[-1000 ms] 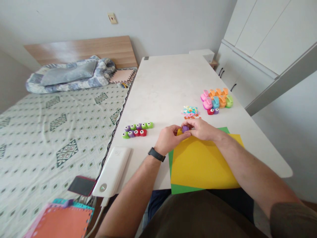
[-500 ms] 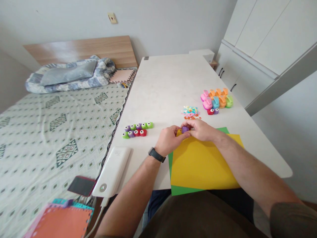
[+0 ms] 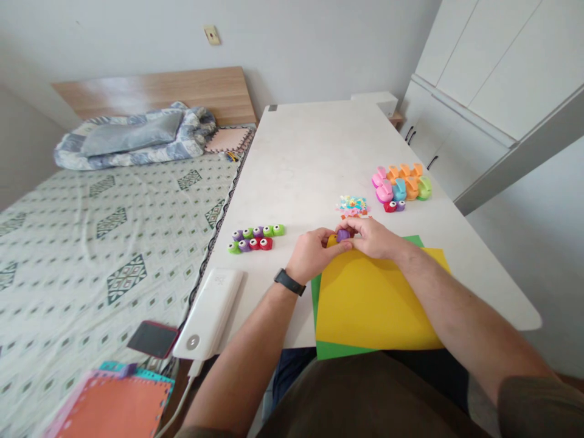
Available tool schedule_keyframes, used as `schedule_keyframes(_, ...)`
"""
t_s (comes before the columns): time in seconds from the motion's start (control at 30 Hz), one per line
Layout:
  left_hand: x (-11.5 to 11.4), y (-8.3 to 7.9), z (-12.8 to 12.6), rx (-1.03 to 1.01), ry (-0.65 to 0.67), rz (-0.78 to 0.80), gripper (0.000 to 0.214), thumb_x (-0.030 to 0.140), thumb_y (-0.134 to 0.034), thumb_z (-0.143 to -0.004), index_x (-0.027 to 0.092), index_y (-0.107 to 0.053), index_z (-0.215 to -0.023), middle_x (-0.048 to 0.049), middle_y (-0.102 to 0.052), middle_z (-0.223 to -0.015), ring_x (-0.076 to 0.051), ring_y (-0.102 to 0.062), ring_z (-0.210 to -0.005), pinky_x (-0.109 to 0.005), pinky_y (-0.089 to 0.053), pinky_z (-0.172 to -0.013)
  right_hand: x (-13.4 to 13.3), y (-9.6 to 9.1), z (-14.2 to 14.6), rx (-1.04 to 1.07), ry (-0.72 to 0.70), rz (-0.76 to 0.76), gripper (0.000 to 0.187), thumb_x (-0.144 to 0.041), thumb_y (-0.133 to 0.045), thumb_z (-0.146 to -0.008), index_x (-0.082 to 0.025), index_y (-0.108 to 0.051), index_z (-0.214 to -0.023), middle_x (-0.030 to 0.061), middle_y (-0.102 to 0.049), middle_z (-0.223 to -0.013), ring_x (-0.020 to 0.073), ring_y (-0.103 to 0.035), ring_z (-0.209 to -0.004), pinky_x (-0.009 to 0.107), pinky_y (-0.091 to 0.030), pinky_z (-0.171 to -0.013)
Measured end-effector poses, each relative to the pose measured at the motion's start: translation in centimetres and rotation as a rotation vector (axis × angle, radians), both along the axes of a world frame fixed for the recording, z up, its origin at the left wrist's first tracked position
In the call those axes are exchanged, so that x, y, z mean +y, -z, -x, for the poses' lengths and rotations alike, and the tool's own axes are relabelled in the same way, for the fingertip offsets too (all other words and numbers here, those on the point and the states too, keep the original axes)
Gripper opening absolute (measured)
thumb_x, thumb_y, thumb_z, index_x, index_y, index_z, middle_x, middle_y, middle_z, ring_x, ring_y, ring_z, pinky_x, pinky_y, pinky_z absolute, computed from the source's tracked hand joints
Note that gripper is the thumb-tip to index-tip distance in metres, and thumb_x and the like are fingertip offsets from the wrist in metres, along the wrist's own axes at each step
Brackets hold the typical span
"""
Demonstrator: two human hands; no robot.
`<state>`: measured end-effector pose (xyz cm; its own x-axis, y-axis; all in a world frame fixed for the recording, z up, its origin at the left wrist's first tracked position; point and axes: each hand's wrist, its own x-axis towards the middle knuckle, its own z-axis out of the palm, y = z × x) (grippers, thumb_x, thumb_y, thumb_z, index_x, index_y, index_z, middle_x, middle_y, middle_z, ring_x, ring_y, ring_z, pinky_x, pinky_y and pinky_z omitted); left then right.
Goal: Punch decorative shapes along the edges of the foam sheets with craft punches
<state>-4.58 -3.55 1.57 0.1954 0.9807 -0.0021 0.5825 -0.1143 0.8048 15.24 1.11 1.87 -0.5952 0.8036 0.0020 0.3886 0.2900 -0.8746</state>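
A yellow sheet of paper [image 3: 374, 304] lies over a green sheet [image 3: 342, 351] at the table's near edge. My left hand [image 3: 314, 252] pinches the yellow sheet near its far left corner, thumb on top. My right hand [image 3: 371, 237] grips a small purple craft punch [image 3: 344, 235] at the sheet's far edge, close against my left fingertips. The fingers partly cover the punch, so how far the paper sits inside it is hidden. Just beyond the hands lies a pile of small coloured paper cutouts [image 3: 353, 204].
Several small punches [image 3: 258, 231] stand in two rows at left. Bigger punches [image 3: 401, 185] are grouped at right, with a red one [image 3: 390, 207] before them. A white power bank [image 3: 210, 313] with a cable lies at the left edge. Orange paper [image 3: 121, 404] and a phone [image 3: 154, 339] rest on the bed.
The view has shifted slightly. Both hands stay at the far edge of the yellow sheet with the purple punch; its corner now shows a little more curled up beside the punch.
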Motion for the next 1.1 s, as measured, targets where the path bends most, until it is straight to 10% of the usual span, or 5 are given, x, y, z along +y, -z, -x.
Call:
schedule_keyframes(0.47,0.2,0.8,0.2,-0.265,-0.02,0.179,0.028,0.031,-0.072,-0.082,0.016,-0.07,-0.105,-0.0079,-0.078,-0.095,-0.019,-0.072,-0.081,-0.026,-0.055,-0.068,0.5,0.0,-1.0,0.281,0.16,0.148,0.033,-0.04,-0.071,-0.088,-0.021,-0.068,-0.115,0.0054,-0.069,-0.108,0.0202,-0.063,-0.098,0.034,-0.048,-0.092)
schedule_keyframes(1.1,0.1,0.9,0.0,-0.197,-0.014,0.118,0.027,0.037,-0.068,-0.085,0.017,-0.071,-0.103,-0.0071,-0.078,-0.091,-0.018,-0.072,-0.076,-0.025,-0.054,-0.064,1.8,1.2,-1.4,0.465,0.373,0.367,0.034,-0.051,-0.068,-0.089,-0.018,-0.074,-0.094,0.0095,-0.075,-0.1,0.0186,-0.069,-0.081,0.027,-0.046,-0.063)
